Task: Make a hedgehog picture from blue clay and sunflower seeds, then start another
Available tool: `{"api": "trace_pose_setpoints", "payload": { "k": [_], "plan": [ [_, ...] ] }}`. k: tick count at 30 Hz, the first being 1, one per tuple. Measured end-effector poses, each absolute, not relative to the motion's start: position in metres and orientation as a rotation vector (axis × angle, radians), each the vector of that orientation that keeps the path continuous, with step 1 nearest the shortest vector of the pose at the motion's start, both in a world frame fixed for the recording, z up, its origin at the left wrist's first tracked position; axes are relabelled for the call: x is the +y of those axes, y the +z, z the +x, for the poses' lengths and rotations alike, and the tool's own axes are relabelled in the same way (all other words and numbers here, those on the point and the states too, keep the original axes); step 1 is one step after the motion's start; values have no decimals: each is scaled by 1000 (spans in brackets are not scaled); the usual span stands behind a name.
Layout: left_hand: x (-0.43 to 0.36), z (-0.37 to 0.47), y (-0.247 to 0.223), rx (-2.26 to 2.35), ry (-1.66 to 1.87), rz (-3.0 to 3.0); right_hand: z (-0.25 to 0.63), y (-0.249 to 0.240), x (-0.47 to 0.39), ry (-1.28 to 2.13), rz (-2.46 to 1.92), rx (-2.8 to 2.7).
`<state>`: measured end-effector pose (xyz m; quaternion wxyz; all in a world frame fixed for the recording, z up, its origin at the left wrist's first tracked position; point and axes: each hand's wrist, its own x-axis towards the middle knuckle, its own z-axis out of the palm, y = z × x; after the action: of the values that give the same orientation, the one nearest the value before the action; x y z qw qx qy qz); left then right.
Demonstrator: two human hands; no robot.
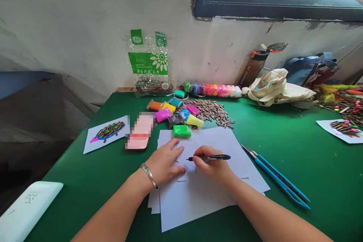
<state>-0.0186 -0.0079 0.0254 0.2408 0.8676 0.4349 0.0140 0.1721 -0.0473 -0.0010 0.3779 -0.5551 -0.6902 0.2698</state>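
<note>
My right hand [212,166] grips a black pen [217,157], its tip on or just above a small sheet of paper [184,174] with thin drawn lines. That sheet lies over larger white sheets [181,208] in the middle of the table. Flat on the paper's left side rests my left hand [167,162], fingers spread, a silver bracelet on its wrist. Beyond the hands sit a green clay packet [182,131] and several other coloured packets, beside a heap of striped sunflower seeds [212,111].
A blue-handled cutting tool [279,176] lies right of the paper. To the left are a pixelated pink object [141,132], a hedgehog seed picture [109,131] and a white device [30,211]. A seed bag [150,64], bottle [253,68] and cloth bag [272,87] stand by the wall.
</note>
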Motion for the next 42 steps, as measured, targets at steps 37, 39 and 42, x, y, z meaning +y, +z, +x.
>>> {"api": "trace_pose_setpoints", "payload": {
  "k": [37, 39, 42],
  "plan": [
    [-8, -20, 23, 1186, 53, 2364, 174, 1, -46, 728, -1388, -1784],
    [-8, -20, 24, 1184, 58, 2359, 173, 1, -47, 687, -1408, -1829],
    [-9, -20, 25, 1178, 70, 2357, 171, 1, -48, 670, -1445, -1869]
  ]
}}
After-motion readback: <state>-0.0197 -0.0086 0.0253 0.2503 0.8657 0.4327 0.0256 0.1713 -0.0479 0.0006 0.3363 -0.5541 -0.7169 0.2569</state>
